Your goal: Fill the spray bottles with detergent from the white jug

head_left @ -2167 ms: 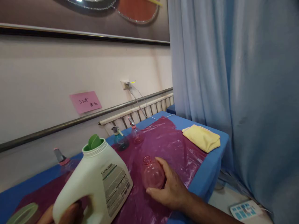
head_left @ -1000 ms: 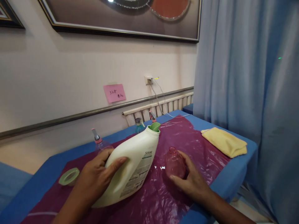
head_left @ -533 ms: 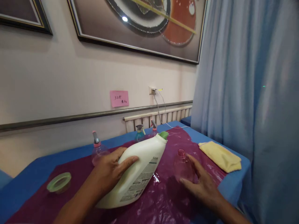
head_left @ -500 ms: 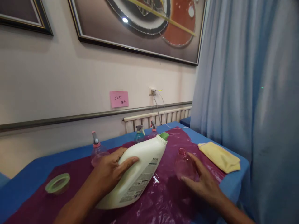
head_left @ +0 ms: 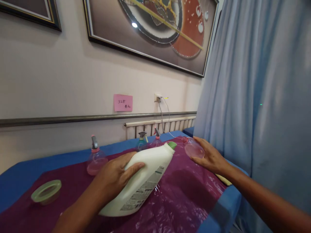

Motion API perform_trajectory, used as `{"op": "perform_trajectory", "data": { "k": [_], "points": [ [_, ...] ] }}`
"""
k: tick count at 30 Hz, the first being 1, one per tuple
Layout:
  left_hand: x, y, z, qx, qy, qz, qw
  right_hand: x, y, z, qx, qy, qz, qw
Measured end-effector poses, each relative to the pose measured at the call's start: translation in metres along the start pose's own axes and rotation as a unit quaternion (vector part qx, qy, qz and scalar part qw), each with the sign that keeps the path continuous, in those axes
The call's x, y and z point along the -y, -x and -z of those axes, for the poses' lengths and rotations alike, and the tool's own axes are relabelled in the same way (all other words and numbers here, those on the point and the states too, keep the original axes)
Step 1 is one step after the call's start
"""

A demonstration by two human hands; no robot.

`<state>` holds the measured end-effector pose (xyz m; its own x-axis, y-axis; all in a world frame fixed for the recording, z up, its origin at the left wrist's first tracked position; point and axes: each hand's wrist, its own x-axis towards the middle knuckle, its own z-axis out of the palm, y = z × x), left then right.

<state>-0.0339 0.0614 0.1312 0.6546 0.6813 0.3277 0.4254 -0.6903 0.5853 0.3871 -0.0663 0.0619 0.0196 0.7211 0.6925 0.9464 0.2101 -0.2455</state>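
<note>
Just raised and tipped bottle (head_left: 194,149) right of frame centre, clamped in fingers of right hand (head_left: 211,156), bringing it neck-first near jug (head_left: 145,174) gripped by left hand (head_left: 121,173).

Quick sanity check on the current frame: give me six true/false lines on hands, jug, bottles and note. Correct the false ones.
1. The left hand grips the white jug. True.
2. The right hand holds a pink bottle. True.
3. That bottle is upright. False: it is tilted, neck toward the jug.
4. The jug stands upright. False: it leans, mouth toward the held bottle.
5. The teal bottle lies flat. False: the teal bottle stands upright.
6. A pink note is on the wall. True.
</note>
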Motion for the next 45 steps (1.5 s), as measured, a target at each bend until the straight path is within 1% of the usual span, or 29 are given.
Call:
{"op": "perform_trajectory", "data": {
  "k": [4,8,13,17,22,28,32,36,45],
  "points": [
    [0.001,0.0,-0.002,-0.026,-0.02,-0.027,0.999,-0.003,-0.015,0.006,0.039,0.021,0.034,0.998],
    [0.0,0.003,-0.003,-0.016,-0.012,-0.031,0.999,-0.004,-0.021,0.011,0.064,0.032,0.057,0.996],
    [-0.01,0.006,0.0,0.001,0.006,-0.023,1.0,-0.004,-0.024,0.015,0.067,0.045,0.075,0.994],
    [-0.017,0.008,0.003,-0.003,0.001,-0.022,1.0,-0.004,-0.024,0.017,0.071,0.053,0.074,0.993],
    [-0.014,0.008,0.001,0.01,-0.004,-0.021,1.0,-0.002,-0.024,0.021,0.076,0.064,0.073,0.992],
    [-0.009,0.008,-0.002,0.009,-0.022,-0.013,1.0,0.002,-0.026,0.026,0.088,0.097,0.1,0.986],
    [-0.011,0.008,-0.002,0.01,-0.019,-0.021,1.0,0.001,-0.028,0.029,0.091,0.117,0.12,0.982],
    [-0.014,0.008,-0.002,0.009,-0.02,-0.024,0.999,0.0,-0.03,0.031,0.102,0.114,0.13,0.98],
    [-0.019,0.008,-0.002,0.012,-0.015,-0.024,1.0,0.006,-0.034,0.036,0.11,0.144,0.166,0.969]
  ]
}}
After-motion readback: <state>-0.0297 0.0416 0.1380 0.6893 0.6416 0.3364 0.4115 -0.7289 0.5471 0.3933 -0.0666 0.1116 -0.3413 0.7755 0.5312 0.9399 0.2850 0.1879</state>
